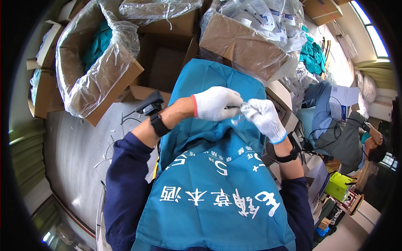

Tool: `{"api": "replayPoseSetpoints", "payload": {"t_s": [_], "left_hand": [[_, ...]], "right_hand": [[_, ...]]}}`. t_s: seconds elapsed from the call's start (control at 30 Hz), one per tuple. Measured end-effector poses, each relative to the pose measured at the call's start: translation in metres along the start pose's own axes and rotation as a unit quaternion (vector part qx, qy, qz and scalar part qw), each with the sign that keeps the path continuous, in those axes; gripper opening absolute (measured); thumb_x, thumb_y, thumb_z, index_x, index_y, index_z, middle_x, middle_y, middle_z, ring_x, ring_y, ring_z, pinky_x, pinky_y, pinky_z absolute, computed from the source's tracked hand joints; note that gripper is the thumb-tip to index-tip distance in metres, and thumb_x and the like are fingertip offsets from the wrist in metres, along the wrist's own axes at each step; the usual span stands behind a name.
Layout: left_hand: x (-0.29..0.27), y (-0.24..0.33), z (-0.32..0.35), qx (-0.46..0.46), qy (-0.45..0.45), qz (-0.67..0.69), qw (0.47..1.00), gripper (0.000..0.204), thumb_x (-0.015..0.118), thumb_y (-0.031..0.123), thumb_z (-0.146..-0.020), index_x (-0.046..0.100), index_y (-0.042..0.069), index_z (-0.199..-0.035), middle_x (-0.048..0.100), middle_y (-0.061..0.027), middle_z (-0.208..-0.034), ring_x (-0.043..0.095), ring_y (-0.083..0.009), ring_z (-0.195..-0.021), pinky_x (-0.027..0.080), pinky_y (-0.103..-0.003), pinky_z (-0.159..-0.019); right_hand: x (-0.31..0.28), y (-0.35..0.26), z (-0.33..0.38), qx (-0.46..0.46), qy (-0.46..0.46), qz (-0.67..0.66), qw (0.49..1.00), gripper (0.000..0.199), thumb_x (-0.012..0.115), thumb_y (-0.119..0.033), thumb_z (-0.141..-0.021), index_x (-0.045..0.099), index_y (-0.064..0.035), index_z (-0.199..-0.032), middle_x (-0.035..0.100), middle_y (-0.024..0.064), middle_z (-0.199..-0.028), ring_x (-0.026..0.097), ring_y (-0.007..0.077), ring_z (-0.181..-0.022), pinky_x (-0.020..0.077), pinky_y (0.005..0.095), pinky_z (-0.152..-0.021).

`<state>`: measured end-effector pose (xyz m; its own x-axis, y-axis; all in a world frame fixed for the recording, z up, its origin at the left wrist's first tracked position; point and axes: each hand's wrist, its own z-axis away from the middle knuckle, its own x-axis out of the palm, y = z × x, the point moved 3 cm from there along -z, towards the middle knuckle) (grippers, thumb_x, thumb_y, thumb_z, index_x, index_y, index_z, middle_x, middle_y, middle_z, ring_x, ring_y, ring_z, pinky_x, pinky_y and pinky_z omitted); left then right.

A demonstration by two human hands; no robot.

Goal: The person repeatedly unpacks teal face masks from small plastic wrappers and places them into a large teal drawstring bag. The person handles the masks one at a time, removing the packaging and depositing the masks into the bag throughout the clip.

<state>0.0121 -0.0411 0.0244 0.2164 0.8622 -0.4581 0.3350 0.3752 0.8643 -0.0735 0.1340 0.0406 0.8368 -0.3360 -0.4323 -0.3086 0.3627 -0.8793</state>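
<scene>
Open cardboard boxes (104,83) lined with clear plastic crowd a grey bench (75,146). Above a blue cloth (209,83), both white-gloved hands meet: the left hand (213,103) and right hand (264,118) each pinch a small clear plastic piece (241,112) between them.

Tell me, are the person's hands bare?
No, both the left hand and the right hand wear white knit gloves while pinching a small clear plastic piece between them.
</scene>
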Motion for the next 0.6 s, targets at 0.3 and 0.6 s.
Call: {"api": "replayPoseSetpoints", "payload": {"t_s": [0.3, 0.6], "left_hand": [[-0.071, -0.041, 0.065, -0.119, 0.08, 0.245, 0.959, 0.033, 0.051, 0.027, -0.097, 0.06, 0.002, -0.077, 0.057, -0.0034, -0.073, 0.05, -0.0091, -0.065, 0.04, -0.025, -0.06], [0.032, -0.044, -0.028, -0.131, 0.077, 0.374, 0.915, 0.024, 0.057, 0.022, -0.101, 0.071, 0.004, -0.109, 0.071, -0.0001, -0.105, 0.056, -0.0037, -0.086, 0.046, -0.022, -0.077]], "right_hand": [[-0.046, -0.012, 0.035, 0.093, 0.06, -0.286, 0.952, 0.018, 0.064, -0.016, -0.095, 0.063, 0.0014, -0.091, 0.054, 0.0009, -0.067, 0.054, 0.0097, -0.06, 0.0498, 0.0266, -0.06], [-0.049, 0.014, 0.031, 0.104, 0.113, -0.601, 0.784, 0.018, 0.06, -0.019, -0.097, 0.057, -0.0047, -0.107, 0.042, -0.0039, -0.066, 0.041, 0.0089, -0.049, 0.0373, 0.0242, -0.046]]}}
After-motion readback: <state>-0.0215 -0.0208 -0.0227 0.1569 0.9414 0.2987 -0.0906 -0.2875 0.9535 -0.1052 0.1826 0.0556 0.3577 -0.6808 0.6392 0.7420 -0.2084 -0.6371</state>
